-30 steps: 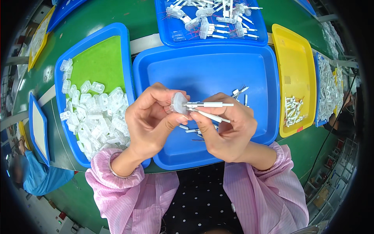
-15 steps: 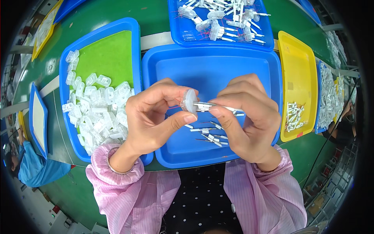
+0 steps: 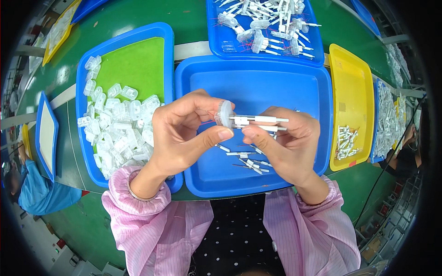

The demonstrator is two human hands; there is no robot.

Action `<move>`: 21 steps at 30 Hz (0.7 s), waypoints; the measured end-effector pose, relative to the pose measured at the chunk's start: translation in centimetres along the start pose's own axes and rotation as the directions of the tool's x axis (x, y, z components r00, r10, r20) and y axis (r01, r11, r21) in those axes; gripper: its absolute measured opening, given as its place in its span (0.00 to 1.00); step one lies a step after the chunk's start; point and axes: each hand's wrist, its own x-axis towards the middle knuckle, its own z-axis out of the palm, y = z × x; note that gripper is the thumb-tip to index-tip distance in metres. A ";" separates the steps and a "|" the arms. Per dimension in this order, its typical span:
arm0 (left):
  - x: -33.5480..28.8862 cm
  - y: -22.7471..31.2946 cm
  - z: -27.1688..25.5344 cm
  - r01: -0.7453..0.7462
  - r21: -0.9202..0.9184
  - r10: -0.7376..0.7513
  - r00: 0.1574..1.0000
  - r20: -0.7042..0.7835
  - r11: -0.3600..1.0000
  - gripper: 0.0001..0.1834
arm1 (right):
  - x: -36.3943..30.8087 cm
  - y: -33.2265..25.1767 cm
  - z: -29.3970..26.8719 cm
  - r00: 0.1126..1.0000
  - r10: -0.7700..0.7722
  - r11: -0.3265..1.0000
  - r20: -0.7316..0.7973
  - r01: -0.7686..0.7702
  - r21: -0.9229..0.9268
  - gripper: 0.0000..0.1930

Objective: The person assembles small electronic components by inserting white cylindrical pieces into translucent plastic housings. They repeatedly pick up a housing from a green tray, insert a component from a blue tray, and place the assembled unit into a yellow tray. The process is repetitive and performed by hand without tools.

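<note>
Between thumb and fingers, my left hand (image 3: 177, 135) pinches a clear plastic housing (image 3: 224, 114) by its edge. Thin metal-and-white rods (image 3: 269, 119) stick out of its flat face to the right. My right hand (image 3: 294, 149) is closed around the lower rods, its thumb pressed against them; its fingertips are partly hidden behind. Fine red wires show at the housing's left side. Below both hands, several loose white-sleeved rods (image 3: 251, 164) lie in a blue tray (image 3: 207, 73).
To the left, a blue tray (image 3: 169, 60) with a green lining holds a heap of clear housings (image 3: 122, 131). A blue tray of assembled pieces (image 3: 262, 34) stands at the back. On the right, a yellow tray (image 3: 352, 92) contains small white parts (image 3: 346, 142). Another person's blue sleeve (image 3: 43, 188) shows far left.
My right hand's fingers have shifted lower and behind the rods, uncovering the upper white sleeve. My left hand keeps its hold on the housing. The whole view has shifted slightly.
</note>
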 end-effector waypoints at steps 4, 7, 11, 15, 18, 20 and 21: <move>0.0 -0.4 -0.2 -0.040 -0.008 0.040 0.999 0.012 0.999 0.16 | -0.2 0.6 0.6 0.999 0.034 0.998 -0.007 -0.033 0.047 0.04; 0.1 -0.6 -0.2 -0.047 -0.050 0.047 0.999 -0.006 0.998 0.16 | -0.3 0.8 0.7 1.000 0.015 0.999 -0.017 -0.014 0.052 0.05; 1.3 0.1 0.2 0.070 -0.028 -0.072 0.995 -0.067 0.997 0.14 | 0.3 0.0 0.0 0.998 -0.058 0.998 -0.040 0.058 0.006 0.09; 5.6 0.2 -1.2 0.152 0.220 -0.095 0.964 -0.249 0.964 0.14 | -3.2 -5.0 -3.8 0.859 -0.510 0.812 -0.038 0.466 -0.352 0.13; 7.9 -2.4 -3.5 0.191 0.624 0.088 0.918 -0.388 0.757 0.17 | -6.3 -10.8 -8.0 0.667 -0.562 0.823 0.489 0.396 0.407 0.29; 9.9 -3.1 -2.7 0.112 0.813 0.214 0.936 -0.279 0.572 0.18 | -7.4 -8.8 -5.2 0.398 -0.917 0.326 -0.009 0.765 0.555 0.27; 10.4 -3.1 -2.4 0.074 0.869 0.263 0.938 -0.228 0.488 0.17 | -7.5 -8.7 -5.2 0.349 -0.935 0.259 -0.065 0.797 0.546 0.27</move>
